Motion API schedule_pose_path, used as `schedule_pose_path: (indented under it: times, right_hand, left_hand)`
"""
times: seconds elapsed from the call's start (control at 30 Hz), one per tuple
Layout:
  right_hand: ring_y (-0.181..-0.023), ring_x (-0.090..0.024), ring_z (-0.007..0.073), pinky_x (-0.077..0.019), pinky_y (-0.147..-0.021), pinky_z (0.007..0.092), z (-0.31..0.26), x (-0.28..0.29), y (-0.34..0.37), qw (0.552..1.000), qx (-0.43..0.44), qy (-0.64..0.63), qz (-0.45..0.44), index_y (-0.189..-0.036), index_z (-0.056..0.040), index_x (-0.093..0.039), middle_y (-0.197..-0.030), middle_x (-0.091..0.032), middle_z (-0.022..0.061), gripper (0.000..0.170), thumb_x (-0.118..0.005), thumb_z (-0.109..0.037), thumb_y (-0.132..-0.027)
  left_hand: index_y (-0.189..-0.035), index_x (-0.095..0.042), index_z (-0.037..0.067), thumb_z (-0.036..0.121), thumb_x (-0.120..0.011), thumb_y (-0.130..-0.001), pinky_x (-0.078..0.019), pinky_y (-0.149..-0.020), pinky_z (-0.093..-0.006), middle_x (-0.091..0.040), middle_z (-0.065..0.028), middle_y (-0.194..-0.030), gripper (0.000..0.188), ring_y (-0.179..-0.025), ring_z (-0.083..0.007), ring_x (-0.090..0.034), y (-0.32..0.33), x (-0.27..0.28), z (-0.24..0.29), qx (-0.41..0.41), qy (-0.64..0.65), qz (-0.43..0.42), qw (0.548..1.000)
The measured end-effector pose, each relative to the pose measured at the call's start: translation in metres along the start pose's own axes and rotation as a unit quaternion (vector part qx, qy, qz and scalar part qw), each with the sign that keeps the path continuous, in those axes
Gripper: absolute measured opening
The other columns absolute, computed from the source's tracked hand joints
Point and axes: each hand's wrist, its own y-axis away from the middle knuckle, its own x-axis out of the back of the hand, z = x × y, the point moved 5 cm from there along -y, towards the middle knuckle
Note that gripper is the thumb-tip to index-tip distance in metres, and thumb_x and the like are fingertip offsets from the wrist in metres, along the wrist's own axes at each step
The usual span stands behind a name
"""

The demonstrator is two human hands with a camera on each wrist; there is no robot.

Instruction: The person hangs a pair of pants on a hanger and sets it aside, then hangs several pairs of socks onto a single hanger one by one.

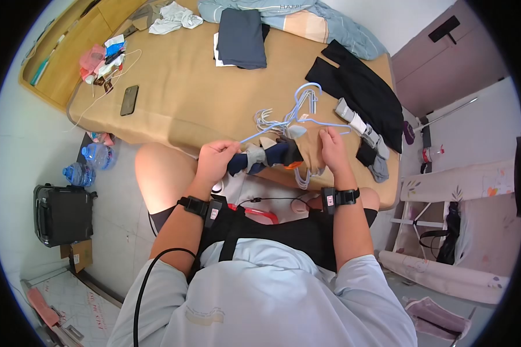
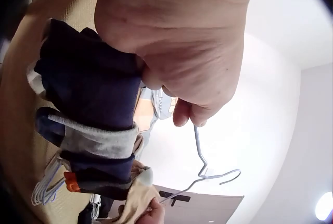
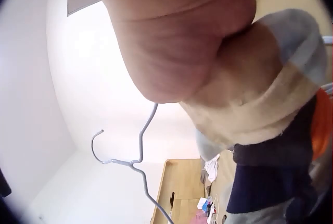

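Observation:
A pale blue wire hanger [image 1: 298,110] is held up between both hands, its hook toward the bed. My left hand [image 1: 215,161] pinches the hanger's left end. At the opposite end my right hand [image 1: 332,151] grips the hanger together with a tan sock [image 1: 313,147], which droops from the fingers. Several socks hang in a row along the hanger between the hands: a navy sock [image 2: 88,83] beside the left hand, a grey-banded sock [image 2: 99,143], and a dark one with an orange patch [image 2: 72,181]. The left wrist view shows the hanger's wire coming out under the left fingertips.
More wire hangers [image 1: 266,121] lie on the bed [image 1: 173,87] just beyond. Rolled and flat socks [image 1: 362,127] lie at right by black trousers [image 1: 359,87]. Folded dark clothing [image 1: 242,37], a phone [image 1: 129,100] and a quilt [image 1: 336,23] are farther off. A black case [image 1: 63,217] stands on the floor.

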Motion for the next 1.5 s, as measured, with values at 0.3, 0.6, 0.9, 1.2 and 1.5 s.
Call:
schedule_pose_path:
  times: [0.3,0.6,0.9,1.2,1.5]
  right_hand:
    - [-0.079,-0.058,0.0173,-0.0465,-0.074,0.0321,0.019,0.008,-0.001,0.994,-0.008,-0.024,0.107,-0.099,0.0037,-0.062,-0.085,-0.065,0.0098,0.025,-0.052,-0.019,-0.098]
    - [-0.074,-0.062,0.0437,-0.048,-0.066,0.0485,0.001,0.008,0.01,0.957,0.05,0.26,0.116,-0.093,0.0033,-0.06,-0.077,-0.062,0.0258,0.028,-0.058,-0.024,-0.092]
    - [-0.079,-0.066,0.0396,-0.051,-0.069,0.0455,-0.015,0.011,0.025,0.946,0.035,0.27,0.177,-0.114,-0.0044,-0.062,-0.098,-0.068,0.023,0.029,-0.062,-0.017,-0.089]
    - [-0.079,-0.066,0.0232,-0.0522,-0.069,0.0357,0.002,0.027,0.042,0.938,0.124,0.211,0.244,-0.112,-0.0033,-0.062,-0.112,-0.068,0.0152,0.026,-0.059,-0.003,-0.087]
    - [-0.13,-0.047,0.0263,-0.0367,-0.107,0.0391,0.051,0.031,0.028,0.971,0.055,-0.213,0.097,-0.144,-0.0072,-0.042,-0.143,-0.047,0.0139,0.07,-0.074,-0.023,-0.084]
  left_hand:
    - [-0.088,-0.072,-0.003,0.014,-0.069,-0.094,-0.0492,-0.062,-0.0219,-0.069,-0.0029,-0.078,0.017,-0.068,-0.0071,-0.061,0.001,-0.003,0.004,-0.013,0.01,-0.014,1.0]
    - [-0.089,-0.071,-0.004,0.011,-0.068,-0.093,-0.0515,-0.061,-0.0235,-0.07,-0.0056,-0.079,0.016,-0.068,-0.0094,-0.063,0.001,-0.005,0.007,-0.006,0.017,-0.008,1.0]
    - [-0.089,-0.071,-0.005,0.009,-0.068,-0.093,-0.0527,-0.063,-0.0237,-0.07,-0.0059,-0.08,0.015,-0.069,-0.0098,-0.064,0.001,-0.003,0.007,-0.01,0.017,0.004,1.0]
    - [-0.088,-0.072,-0.004,0.01,-0.069,-0.092,-0.0498,-0.06,-0.0229,-0.069,-0.0042,-0.078,0.014,-0.066,-0.0086,-0.061,-0.001,-0.002,0.011,-0.012,0.023,0.023,0.999]
    - [-0.085,-0.072,-0.002,0.011,-0.069,-0.093,-0.0468,-0.064,-0.0213,-0.068,-0.0023,-0.075,0.016,-0.065,-0.0068,-0.058,0.004,0.0,0.023,-0.009,0.015,0.022,1.0]
